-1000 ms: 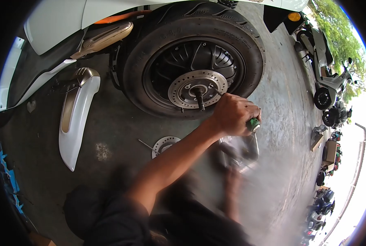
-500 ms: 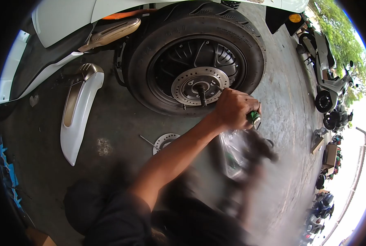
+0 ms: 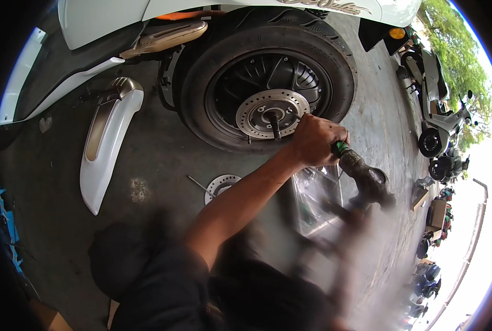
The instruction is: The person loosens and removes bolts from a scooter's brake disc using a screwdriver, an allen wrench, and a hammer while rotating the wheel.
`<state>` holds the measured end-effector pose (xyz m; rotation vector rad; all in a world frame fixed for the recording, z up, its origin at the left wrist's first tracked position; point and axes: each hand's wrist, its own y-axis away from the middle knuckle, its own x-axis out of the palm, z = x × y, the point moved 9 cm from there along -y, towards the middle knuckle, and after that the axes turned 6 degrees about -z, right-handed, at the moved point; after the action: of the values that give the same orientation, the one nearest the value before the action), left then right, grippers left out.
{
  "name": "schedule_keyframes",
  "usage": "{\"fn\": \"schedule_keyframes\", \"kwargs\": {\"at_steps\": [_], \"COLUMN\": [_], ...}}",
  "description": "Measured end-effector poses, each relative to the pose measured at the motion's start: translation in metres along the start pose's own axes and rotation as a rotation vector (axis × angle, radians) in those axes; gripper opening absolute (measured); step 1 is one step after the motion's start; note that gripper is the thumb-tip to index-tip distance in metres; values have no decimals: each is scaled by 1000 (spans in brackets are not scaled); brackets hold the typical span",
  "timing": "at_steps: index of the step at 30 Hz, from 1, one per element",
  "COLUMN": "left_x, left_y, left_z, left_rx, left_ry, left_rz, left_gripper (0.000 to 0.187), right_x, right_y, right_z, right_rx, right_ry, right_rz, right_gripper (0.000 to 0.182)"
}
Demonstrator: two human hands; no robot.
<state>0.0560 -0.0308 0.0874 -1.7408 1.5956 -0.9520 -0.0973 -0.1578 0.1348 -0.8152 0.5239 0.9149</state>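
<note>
My left hand [image 3: 318,140] is closed round a green-handled tool [image 3: 340,148], whose shaft points at the drilled brake disc [image 3: 248,118] on the wheel hub. A worn hammer head [image 3: 367,177] is at the butt of the green handle. Motion smears my right hand [image 3: 358,219], which grips the hammer below its head; its separate fingers cannot be made out. The axle [image 3: 275,128] sticks out from the middle of the disc. Around the hub is a large black tyre [image 3: 202,83].
On the floor lie a second drilled disc [image 3: 215,186], a clear plastic bag [image 3: 311,212] and a white and bronze cover [image 3: 103,146]. White scooter bodywork [image 3: 229,6] overhangs the wheel. Parked scooters [image 3: 436,118] and boxes [image 3: 437,214] line the right side.
The hammer head has come up against the green handle's end, where it was lower and blurred before. My left hand stays closed on the tool. The view has shifted slightly.
</note>
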Motion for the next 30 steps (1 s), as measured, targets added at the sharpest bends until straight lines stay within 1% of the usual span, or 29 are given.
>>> {"fn": "schedule_keyframes", "kwargs": {"at_steps": [2, 3, 4, 5, 7, 8, 9, 12, 14, 15, 16, 18, 19, 21, 22, 23, 25, 26, 28, 30], "left_x": [2, 7, 6, 5, 4, 3, 3, 8, 4, 7, 14, 9, 11, 11, 8, 10, 14, 16, 12, 8], "left_y": [3, 7, 6, 6, 6, 6, 7, 6, 4, 8, 22, 20, 23, 18, 13, 12, 10, 14, 11, 9], "left_z": [-5, -3, -2, 0, 2, 4, 4, 7, 4, 7, -4, 0, 6, -2, -3, -5, -2, -1, -2, -3], "left_rx": [52, 53, 48, 40, -8, -35, -30, -42, -22, -34, -28, 34, 11, 8, 3, 4, 17, 6, -6, 9], "left_ry": [-59, -56, -55, -72, -54, -51, -60, -78, -75, -102, -81, -76, -68, -66, -73, -74, -73, -62, -103, -72], "left_rz": [20, 53, 48, 32, 36, 36, 36, 59, 16, 29, 42, 56, 54, 70, 74, 56, 57, 65, 51, 45], "left_gripper": [11, 10, 10, 8, 5, 5, 6, 6, 6, 7, 7, 8, 8, 8, 8, 8, 8, 8, 8, 8], "right_x": [-10, -29, -50, -81, -157, -184, -198, -198, -184, -150, -112, -25, -33, -36, -39, -32, -16, -12, -6, -6], "right_y": [3, 1, -1, -6, -15, -15, -12, 9, 27, 19, 23, 1, 14, 22, 28, 38, 52, 57, 64, 65], "right_z": [-6, -11, -9, -2, 24, 37, 46, 57, 44, 14, -24, -91, -104, -98, -97, -118, -125, -115, -117, -99], "right_rx": [-178, -132, -107, -70, -37, -83, -160, -417, -503, -313, -120, 184, 205, -59, -63, 144, 231, 123, 156, 32], "right_ry": [184, 70, 4, -66, -330, -443, -485, -365, -329, -196, -62, 135, 146, 354, 348, 301, 264, 282, 261, 314], "right_rz": [87, -67, -188, -318, -617, -746, -825, -938, -973, -745, -535, -88, -97, -64, -69, 82, 212, 195, 184, 153], "right_gripper": [36, 41, 42, 43, 46, 48, 50, 47, 47, 41, 36, 27, 27, 28, 28, 29, 28, 26, 23, 22]}}
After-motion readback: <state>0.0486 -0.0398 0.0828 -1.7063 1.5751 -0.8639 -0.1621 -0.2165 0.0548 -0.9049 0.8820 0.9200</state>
